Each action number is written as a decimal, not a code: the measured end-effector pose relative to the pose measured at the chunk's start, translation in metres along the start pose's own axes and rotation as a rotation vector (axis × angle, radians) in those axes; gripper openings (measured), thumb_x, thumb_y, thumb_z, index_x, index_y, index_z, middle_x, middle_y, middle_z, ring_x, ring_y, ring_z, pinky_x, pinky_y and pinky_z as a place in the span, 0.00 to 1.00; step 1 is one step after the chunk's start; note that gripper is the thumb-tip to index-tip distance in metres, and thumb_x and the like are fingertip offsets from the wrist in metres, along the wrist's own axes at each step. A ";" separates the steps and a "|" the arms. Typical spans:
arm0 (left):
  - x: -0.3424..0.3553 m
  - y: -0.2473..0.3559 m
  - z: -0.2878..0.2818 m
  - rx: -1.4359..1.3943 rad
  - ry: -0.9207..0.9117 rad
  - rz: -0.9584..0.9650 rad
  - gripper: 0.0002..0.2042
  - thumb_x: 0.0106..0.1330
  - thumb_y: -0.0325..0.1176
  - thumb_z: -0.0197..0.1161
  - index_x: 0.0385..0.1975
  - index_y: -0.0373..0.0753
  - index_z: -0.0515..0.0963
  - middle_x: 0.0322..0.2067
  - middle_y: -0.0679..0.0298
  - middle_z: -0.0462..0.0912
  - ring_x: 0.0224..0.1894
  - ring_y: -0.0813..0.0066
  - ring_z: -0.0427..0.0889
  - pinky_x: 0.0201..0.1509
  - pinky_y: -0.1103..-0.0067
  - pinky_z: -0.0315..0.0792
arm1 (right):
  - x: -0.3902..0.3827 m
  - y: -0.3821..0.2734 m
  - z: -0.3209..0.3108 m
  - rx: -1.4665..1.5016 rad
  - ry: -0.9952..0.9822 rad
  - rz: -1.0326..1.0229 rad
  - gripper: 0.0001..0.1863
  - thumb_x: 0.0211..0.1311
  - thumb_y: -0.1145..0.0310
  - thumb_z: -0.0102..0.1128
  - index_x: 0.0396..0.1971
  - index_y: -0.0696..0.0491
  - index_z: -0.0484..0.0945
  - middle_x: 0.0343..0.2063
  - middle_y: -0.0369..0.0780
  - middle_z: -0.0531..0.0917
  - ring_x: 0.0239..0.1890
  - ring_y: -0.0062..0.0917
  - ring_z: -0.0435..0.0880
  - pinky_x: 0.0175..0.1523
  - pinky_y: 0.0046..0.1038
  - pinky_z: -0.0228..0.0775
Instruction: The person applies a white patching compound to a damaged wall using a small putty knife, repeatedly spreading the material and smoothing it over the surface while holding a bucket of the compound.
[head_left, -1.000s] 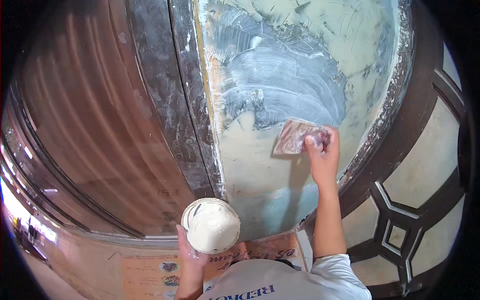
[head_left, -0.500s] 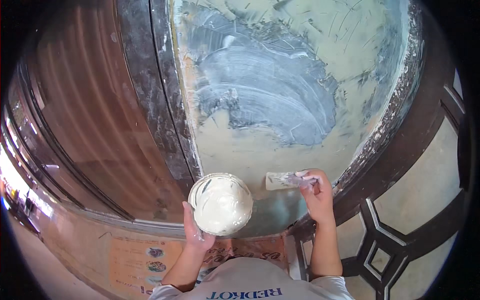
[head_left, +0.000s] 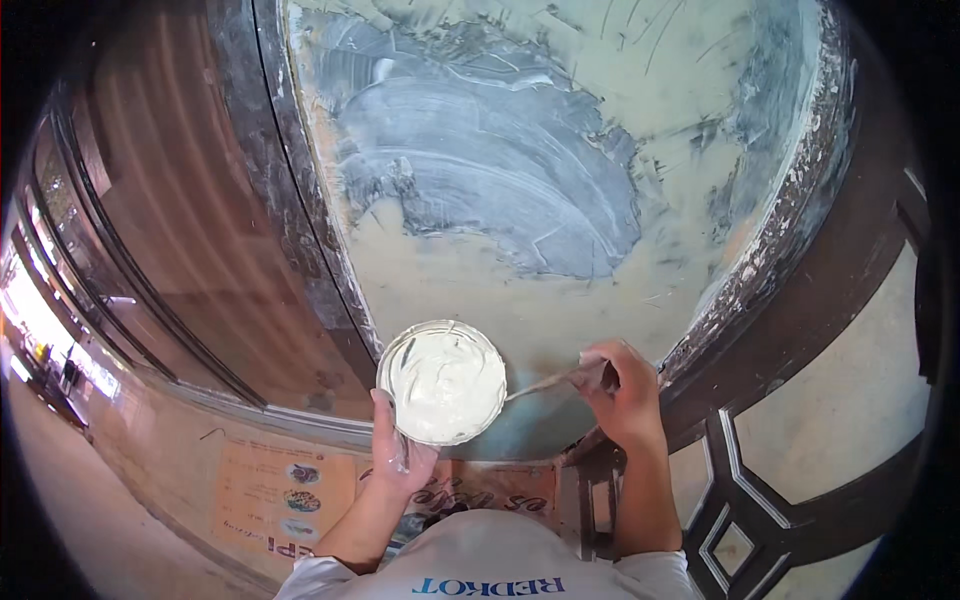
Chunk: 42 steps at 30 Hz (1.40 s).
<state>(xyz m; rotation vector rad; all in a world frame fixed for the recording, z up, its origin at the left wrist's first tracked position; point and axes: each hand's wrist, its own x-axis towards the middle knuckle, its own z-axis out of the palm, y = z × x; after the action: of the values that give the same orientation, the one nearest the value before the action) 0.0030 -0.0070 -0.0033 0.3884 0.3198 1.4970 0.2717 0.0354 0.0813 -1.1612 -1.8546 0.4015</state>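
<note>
My left hand [head_left: 402, 448] grips a round bowl [head_left: 384, 374] from its left and lower side. Creamy off-white paste [head_left: 452, 385], swirled on top, fills much of the bowl. In my right hand [head_left: 622, 392] is a putty knife [head_left: 540, 387], pinched between thumb and fingers. Its blade is turned nearly edge-on, with the tip at the bowl's right rim; whether it touches the rim I cannot tell. Ahead of both hands stands a wall panel [head_left: 560, 310] coated in pale greenish paste, with a large grey-blue patch [head_left: 480, 160] streaked white. White smears mark my left palm.
Dark, worn frame strips edge the panel on the left [head_left: 290, 190] and right [head_left: 760, 280]. Further left is a brown glossy panel [head_left: 170, 230]. A dark lattice with pale panes [head_left: 830, 420] stands at the right. An orange printed banner [head_left: 250, 490] lies on the floor below.
My right hand has turned the putty knife from flat to edge-on and brought its tip to the bowl's rim. The bowl has tilted and risen slightly. The whole view has shifted a little.
</note>
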 end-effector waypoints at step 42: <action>-0.037 -0.008 -0.007 0.060 0.060 0.086 0.35 0.73 0.60 0.38 0.70 0.38 0.54 0.68 0.55 0.61 0.68 0.57 0.63 0.72 0.62 0.58 | 0.030 -0.010 0.031 -0.015 -0.084 -0.232 0.14 0.54 0.63 0.69 0.35 0.54 0.75 0.30 0.43 0.80 0.32 0.40 0.81 0.37 0.36 0.72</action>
<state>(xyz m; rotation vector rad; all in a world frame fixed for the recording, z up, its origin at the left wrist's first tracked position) 0.0049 -0.0443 -0.0143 0.4096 0.4009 1.5886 0.2355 0.0607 0.0859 -0.9372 -2.0421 0.3094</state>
